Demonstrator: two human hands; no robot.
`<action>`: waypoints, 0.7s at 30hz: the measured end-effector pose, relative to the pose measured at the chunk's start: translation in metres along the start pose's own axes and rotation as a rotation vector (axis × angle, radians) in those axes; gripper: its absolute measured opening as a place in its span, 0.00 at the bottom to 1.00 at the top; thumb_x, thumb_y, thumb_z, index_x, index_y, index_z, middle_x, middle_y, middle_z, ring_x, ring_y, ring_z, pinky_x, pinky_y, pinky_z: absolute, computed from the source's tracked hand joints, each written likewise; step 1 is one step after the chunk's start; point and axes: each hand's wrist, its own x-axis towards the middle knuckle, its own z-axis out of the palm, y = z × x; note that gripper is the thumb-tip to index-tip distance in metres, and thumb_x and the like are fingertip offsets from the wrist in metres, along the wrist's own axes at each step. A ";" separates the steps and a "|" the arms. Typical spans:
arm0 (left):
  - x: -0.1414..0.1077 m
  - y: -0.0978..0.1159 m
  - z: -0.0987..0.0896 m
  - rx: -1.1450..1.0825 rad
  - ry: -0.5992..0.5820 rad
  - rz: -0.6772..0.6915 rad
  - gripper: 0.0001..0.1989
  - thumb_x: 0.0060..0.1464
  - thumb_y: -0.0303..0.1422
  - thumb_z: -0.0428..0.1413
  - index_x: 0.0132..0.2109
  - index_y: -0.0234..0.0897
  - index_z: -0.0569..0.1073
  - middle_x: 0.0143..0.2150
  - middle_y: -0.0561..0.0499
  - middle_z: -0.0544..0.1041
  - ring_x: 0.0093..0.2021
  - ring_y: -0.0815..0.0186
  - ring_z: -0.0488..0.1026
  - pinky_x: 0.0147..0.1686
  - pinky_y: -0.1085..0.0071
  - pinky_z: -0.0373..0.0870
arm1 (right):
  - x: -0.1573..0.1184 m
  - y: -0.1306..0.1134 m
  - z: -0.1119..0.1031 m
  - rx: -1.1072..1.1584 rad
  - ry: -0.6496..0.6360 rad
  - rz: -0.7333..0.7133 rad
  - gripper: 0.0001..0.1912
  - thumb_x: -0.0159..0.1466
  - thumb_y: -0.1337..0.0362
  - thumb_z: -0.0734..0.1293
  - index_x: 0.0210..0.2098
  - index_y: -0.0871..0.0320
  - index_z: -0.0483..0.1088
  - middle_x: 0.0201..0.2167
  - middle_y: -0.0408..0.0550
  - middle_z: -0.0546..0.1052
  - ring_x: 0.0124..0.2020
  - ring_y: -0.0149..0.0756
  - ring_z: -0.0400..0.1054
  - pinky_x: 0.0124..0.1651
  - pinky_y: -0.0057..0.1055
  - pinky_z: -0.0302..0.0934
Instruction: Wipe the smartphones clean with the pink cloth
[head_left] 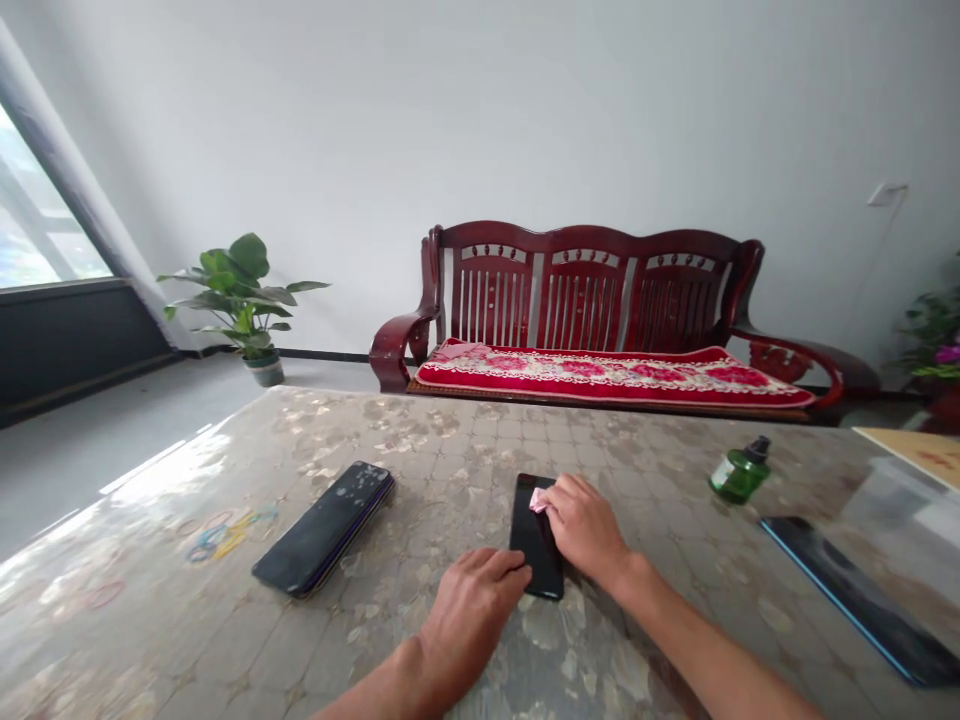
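A black phone (pixel 538 560) lies flat on the patterned table cover (pixel 420 560), screen up. At its upper right part, my right hand (pixel 585 525) is closed on a small pink-and-white cloth (pixel 538 500) that touches the screen. Fingertips of my left hand (pixel 476 600) rest on the phone's lower left edge, the fingers close together. To the left lies a stack of dark phones (pixel 322 530), the top one with pale spots on its upper end.
Coloured rubber bands (pixel 225 537) lie at the left. A green bottle (pixel 740 472), a long dark phone with a blue edge (pixel 855 595) and a clear plastic box (pixel 900 510) are at the right. Beyond the table stands a red wooden bench (pixel 585 290).
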 end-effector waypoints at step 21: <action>0.002 0.002 -0.002 0.032 -0.012 -0.017 0.09 0.62 0.26 0.55 0.47 0.41 0.77 0.43 0.50 0.80 0.39 0.63 0.76 0.40 0.70 0.73 | -0.004 -0.008 -0.002 0.061 -0.087 -0.133 0.12 0.67 0.71 0.62 0.35 0.52 0.75 0.34 0.43 0.73 0.39 0.32 0.66 0.43 0.27 0.55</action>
